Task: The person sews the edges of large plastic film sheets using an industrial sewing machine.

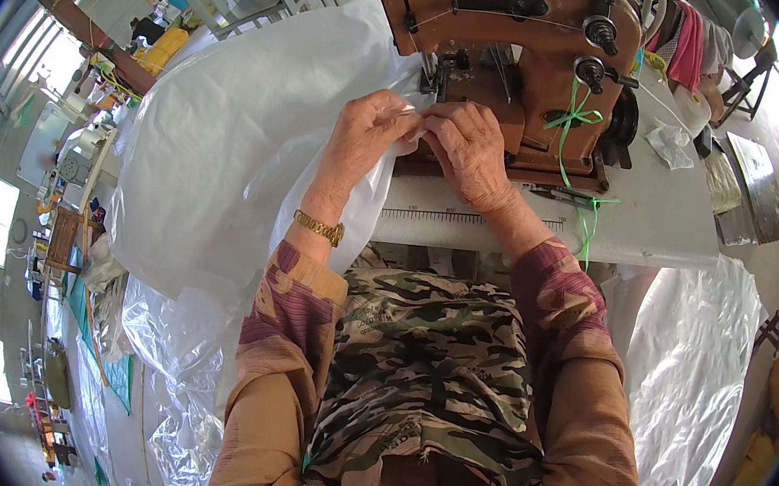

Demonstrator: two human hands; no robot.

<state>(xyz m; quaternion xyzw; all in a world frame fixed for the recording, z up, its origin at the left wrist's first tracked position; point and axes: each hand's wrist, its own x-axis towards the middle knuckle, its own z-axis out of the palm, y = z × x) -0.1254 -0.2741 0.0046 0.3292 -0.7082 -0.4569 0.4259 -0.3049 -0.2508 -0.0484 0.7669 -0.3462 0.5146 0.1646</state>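
Observation:
A large sheet of white, translucent plastic-like material (pixel 222 121) spreads over the table's left side and hangs off its front edge. My left hand (pixel 371 132) pinches the sheet's right edge, a gold watch on its wrist. Close against it, my right hand (pixel 468 147) has its fingers curled onto the same edge. Both sets of fingertips meet just in front of the needle and presser foot (pixel 434 75) of a brown sewing machine (pixel 516 29). What lies between the fingertips is mostly hidden.
The pale table (pixel 639 222) carries a printed ruler (pixel 468 218) along its front. Green ribbon (pixel 573 120) is tied to the machine, and small scissors-like metal tools (pixel 561 195) lie by its base. Shiny clear plastic (pixel 689 369) hangs at the right; more plastic (pixel 178 354) lies lower left.

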